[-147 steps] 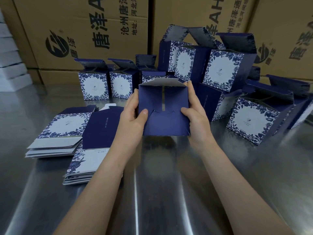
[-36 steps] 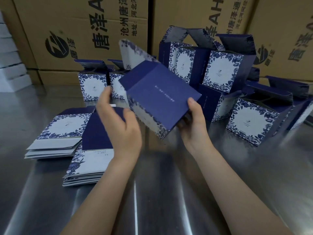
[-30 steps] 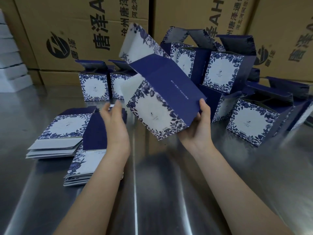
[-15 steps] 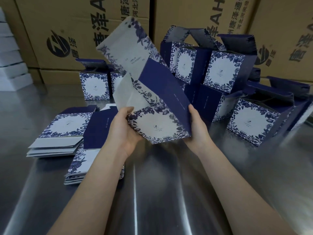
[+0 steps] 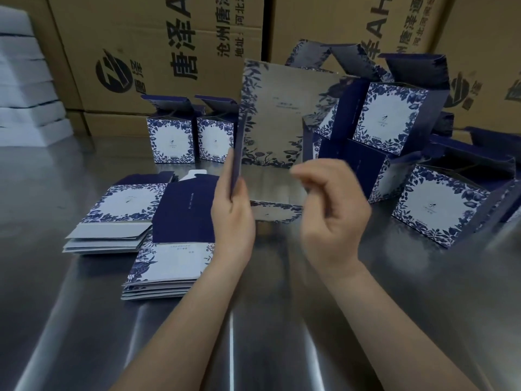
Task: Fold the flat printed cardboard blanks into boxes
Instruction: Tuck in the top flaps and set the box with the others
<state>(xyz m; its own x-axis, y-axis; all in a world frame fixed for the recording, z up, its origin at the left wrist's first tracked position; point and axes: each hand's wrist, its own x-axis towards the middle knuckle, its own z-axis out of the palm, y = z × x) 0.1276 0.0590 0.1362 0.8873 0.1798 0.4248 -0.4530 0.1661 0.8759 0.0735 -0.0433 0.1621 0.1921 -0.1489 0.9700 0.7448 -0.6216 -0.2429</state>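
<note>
Left hand (image 5: 234, 213) grips the blank (image 5: 282, 114); right hand (image 5: 335, 213) curled, blurred — grasp unclear. Shaping step — next, likely tuck flaps.

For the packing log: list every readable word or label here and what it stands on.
"唐泽A", cut off: left brown carton.
"沧州唐泽", "地址:河北", cut off: same carton.
"泽A", "唐泽通", cut off: right brown carton.
Small print on the held blank, folded boxes, flat stacks: too small to read.
</note>
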